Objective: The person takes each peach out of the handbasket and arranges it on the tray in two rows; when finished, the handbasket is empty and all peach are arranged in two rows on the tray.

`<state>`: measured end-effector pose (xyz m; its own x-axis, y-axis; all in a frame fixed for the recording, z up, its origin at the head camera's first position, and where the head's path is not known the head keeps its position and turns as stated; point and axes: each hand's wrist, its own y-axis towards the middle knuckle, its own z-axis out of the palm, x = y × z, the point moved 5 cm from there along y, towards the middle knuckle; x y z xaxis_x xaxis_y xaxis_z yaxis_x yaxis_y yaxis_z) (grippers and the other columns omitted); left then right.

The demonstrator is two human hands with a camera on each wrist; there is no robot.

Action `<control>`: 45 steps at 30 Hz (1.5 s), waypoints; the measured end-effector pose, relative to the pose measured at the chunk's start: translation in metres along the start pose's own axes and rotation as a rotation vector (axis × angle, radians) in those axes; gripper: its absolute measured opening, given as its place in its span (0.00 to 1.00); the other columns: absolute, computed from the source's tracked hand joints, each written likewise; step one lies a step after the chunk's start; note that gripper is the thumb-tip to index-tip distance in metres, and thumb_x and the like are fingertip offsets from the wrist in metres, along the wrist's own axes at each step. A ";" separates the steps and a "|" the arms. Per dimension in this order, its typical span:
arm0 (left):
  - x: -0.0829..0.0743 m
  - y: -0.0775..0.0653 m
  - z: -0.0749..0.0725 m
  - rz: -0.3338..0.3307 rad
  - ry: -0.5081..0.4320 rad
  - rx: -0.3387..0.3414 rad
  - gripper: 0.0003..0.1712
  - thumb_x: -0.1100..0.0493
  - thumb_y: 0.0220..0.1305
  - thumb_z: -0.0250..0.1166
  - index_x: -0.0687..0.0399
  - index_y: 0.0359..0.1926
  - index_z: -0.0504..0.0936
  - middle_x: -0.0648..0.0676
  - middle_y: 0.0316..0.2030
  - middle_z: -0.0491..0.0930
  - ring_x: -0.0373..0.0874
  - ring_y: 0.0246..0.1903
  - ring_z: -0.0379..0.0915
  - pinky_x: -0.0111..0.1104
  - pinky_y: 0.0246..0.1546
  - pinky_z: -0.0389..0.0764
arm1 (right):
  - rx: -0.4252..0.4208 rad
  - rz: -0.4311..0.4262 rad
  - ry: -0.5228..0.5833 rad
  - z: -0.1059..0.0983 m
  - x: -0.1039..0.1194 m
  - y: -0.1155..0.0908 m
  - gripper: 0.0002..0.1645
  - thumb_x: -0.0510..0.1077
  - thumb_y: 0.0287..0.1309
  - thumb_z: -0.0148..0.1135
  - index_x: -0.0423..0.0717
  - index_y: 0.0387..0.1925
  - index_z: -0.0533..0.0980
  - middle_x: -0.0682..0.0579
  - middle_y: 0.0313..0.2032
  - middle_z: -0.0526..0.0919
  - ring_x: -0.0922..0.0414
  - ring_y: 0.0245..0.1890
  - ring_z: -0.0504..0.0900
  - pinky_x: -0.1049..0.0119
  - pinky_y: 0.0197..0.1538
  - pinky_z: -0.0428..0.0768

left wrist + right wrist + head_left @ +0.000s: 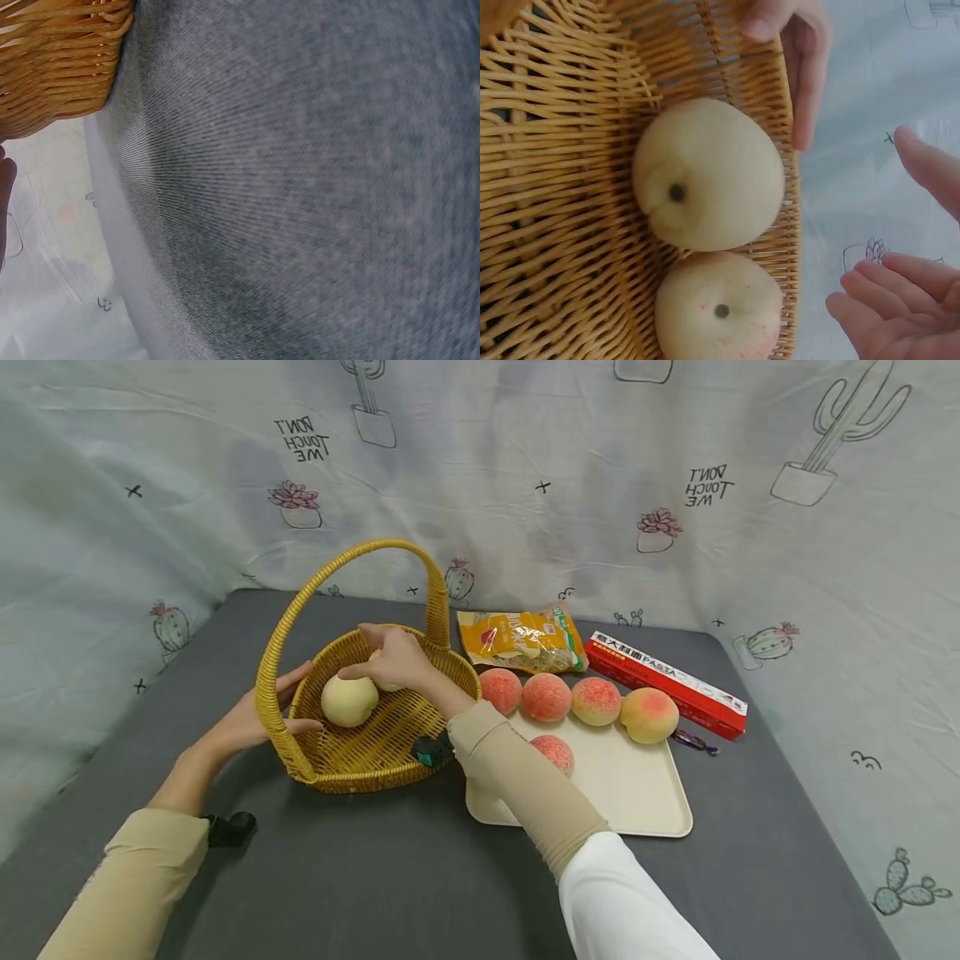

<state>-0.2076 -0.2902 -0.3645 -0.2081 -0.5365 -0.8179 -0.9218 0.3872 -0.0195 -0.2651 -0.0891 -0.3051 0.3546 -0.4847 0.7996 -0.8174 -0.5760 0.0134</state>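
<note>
A yellow wicker basket (382,739) with a tall arched handle stands at the left of the table. My left hand (251,718) grips its left rim, thumb inside the wall and fingers outside. Two pale peaches lie side by side within: one peach (349,701) shows fully in the head view, while the other (718,311) is mostly behind my right hand there. Over the basket, my right hand (405,660) has its fingers spread and relaxed. In the right wrist view it appears empty, beyond the rim and apart from both fruits.
Right of the basket, a cream tray (630,793) bears several pink peaches (547,697), partly covered by my right forearm. Behind it lie an orange food bag (517,639) and a red pasta box (667,685). A purple-wrapped sweet (695,742) lies beside the tray.
</note>
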 end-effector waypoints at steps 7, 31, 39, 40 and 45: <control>-0.005 0.000 0.001 -0.012 0.007 -0.002 0.55 0.58 0.61 0.70 0.50 0.78 0.42 0.60 0.75 0.41 0.64 0.71 0.46 0.33 0.64 0.63 | -0.041 0.029 0.012 -0.004 0.002 0.011 0.47 0.48 0.58 0.70 0.39 0.72 0.58 0.45 0.70 0.64 0.51 0.67 0.66 0.65 0.63 0.69; -0.003 0.000 -0.001 0.001 0.042 -0.014 0.55 0.59 0.60 0.71 0.50 0.78 0.44 0.63 0.75 0.43 0.65 0.70 0.47 0.42 0.64 0.63 | 0.291 0.210 -0.312 0.049 -0.003 0.023 0.42 0.57 0.65 0.60 0.42 0.73 0.59 0.50 0.69 0.66 0.55 0.66 0.67 0.67 0.61 0.70; -0.004 0.001 0.000 -0.017 0.022 -0.013 0.56 0.58 0.60 0.71 0.50 0.78 0.42 0.62 0.75 0.42 0.66 0.70 0.46 0.58 0.63 0.56 | 0.344 0.288 -0.520 0.050 0.000 0.020 0.43 0.60 0.59 0.65 0.48 0.70 0.64 0.54 0.65 0.69 0.57 0.63 0.68 0.68 0.55 0.73; -0.004 0.001 0.000 -0.017 0.021 -0.014 0.56 0.58 0.60 0.71 0.51 0.78 0.42 0.62 0.75 0.41 0.67 0.70 0.46 0.58 0.62 0.56 | 0.354 0.294 -0.493 0.050 0.000 0.019 0.45 0.59 0.59 0.66 0.47 0.72 0.60 0.53 0.66 0.68 0.56 0.63 0.69 0.68 0.55 0.73; -0.004 0.001 -0.001 -0.007 0.026 -0.016 0.56 0.59 0.60 0.71 0.52 0.78 0.42 0.63 0.75 0.42 0.67 0.70 0.46 0.58 0.62 0.56 | 0.373 0.276 -0.458 0.049 0.001 0.015 0.47 0.56 0.57 0.69 0.44 0.71 0.60 0.51 0.63 0.71 0.56 0.57 0.75 0.69 0.50 0.76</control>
<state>-0.2080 -0.2878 -0.3608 -0.2098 -0.5588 -0.8023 -0.9285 0.3710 -0.0156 -0.2549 -0.1307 -0.3339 0.3790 -0.8315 0.4061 -0.7231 -0.5399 -0.4308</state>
